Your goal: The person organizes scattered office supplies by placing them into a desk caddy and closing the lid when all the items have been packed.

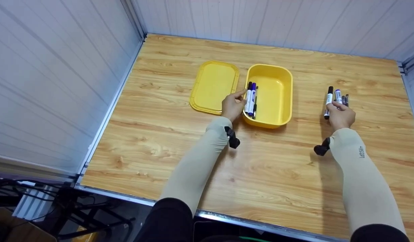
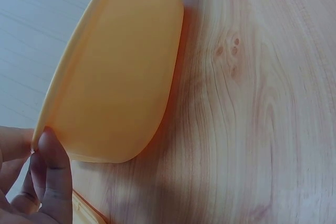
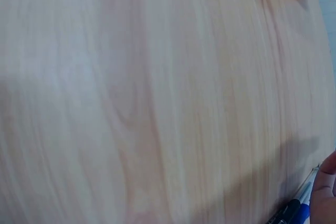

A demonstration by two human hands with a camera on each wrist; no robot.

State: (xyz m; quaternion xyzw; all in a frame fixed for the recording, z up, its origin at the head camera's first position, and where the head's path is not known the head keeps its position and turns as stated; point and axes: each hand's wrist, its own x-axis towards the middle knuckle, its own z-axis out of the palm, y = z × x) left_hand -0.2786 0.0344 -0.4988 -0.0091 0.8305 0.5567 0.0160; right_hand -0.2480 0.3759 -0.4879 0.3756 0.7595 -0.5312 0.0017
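My left hand (image 1: 233,107) pinches the left rim of a yellow plastic box (image 1: 287,97); the left wrist view shows thumb and finger on either side of that rim (image 2: 68,51). Inside the box, along its left side, lie a black-capped marker (image 1: 249,95), a purple-capped marker (image 1: 253,95) and a slim dark pen (image 1: 255,107). Over on the right, my right hand (image 1: 343,117) holds a white marker with black ends (image 1: 329,97) between its fingers. Beyond that hand lie a white marker with a blue-purple end (image 1: 338,95) and dark pens (image 1: 346,99), partly hidden by it.
A flat yellow lid (image 1: 215,87) lies left of the box on the wood-grain table (image 1: 153,134). Pale panels (image 1: 260,23) wall the table at the back and sides. A metal edge (image 1: 227,219) runs along its front.
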